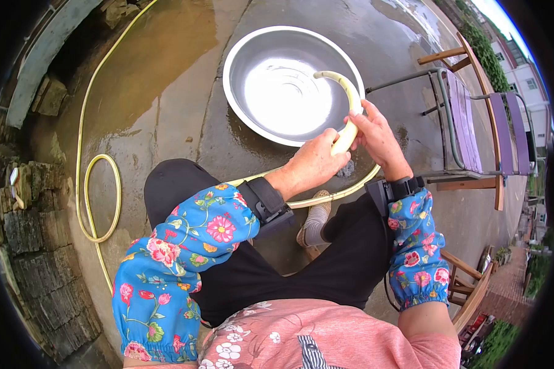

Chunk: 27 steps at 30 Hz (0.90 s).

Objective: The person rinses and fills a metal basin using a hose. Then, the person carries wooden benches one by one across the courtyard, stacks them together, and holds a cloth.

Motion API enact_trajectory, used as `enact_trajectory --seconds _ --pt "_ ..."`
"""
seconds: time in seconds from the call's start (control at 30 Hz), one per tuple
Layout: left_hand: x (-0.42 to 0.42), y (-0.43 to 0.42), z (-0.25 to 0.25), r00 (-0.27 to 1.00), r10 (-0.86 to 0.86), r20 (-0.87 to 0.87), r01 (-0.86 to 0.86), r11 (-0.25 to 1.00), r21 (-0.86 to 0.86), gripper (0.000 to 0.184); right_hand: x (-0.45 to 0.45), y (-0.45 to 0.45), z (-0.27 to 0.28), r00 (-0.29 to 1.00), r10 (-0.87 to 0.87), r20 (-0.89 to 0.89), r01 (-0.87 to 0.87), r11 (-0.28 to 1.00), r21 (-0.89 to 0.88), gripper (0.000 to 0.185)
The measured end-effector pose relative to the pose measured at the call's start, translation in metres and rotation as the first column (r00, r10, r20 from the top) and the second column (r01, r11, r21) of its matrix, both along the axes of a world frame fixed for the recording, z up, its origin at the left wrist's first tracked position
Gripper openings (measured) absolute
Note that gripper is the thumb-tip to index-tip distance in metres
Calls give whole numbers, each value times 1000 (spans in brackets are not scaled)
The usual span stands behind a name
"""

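A pale yellow hose (350,101) with dark marks is in both my hands, curving over the basin's right side with its narrow tip above the basin. My left hand (314,161) is closed around its lower part. My right hand (378,136) pinches it a little higher, thumb and fingers pressed on it. The wide silver metal basin (232,101) stands on the ground just beyond my hands. Bright glare and rings show on its bottom; how much water is inside I cannot tell. Beneath my wrists a thinner-looking yellow stretch of hose (332,195) crosses the ground.
The hose coil (118,190) lies on wet concrete at left, beside a stacked stone edge (40,258). A muddy puddle (147,74) spreads at upper left. At right stands a purple-slatted chair (464,123) with a metal frame. My shoe (307,237) is below my hands.
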<state>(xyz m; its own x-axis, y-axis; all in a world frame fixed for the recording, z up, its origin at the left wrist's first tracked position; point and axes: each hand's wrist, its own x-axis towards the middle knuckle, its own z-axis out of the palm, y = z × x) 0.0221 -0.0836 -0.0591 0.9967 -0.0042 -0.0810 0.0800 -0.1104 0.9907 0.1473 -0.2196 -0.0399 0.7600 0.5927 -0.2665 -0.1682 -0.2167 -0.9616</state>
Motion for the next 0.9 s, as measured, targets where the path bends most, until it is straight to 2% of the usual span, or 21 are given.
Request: enact_trajectory --seconds 0.53,0.6,0.9 --pt "1 -1 -5 1000 14 1 -14 1000 -3 30 0 1 -2 1000 -8 -2 8 1000 -4 64" --pt "1 -1 -7 1000 24 7 -24 999 -34 34 0 1 -1 1000 -9 0 9 1000 -4 64" --pt "5 -1 1 998 53 -39 -53 999 8 34 -1 4 -1 998 -51 35 51 999 -3 63"
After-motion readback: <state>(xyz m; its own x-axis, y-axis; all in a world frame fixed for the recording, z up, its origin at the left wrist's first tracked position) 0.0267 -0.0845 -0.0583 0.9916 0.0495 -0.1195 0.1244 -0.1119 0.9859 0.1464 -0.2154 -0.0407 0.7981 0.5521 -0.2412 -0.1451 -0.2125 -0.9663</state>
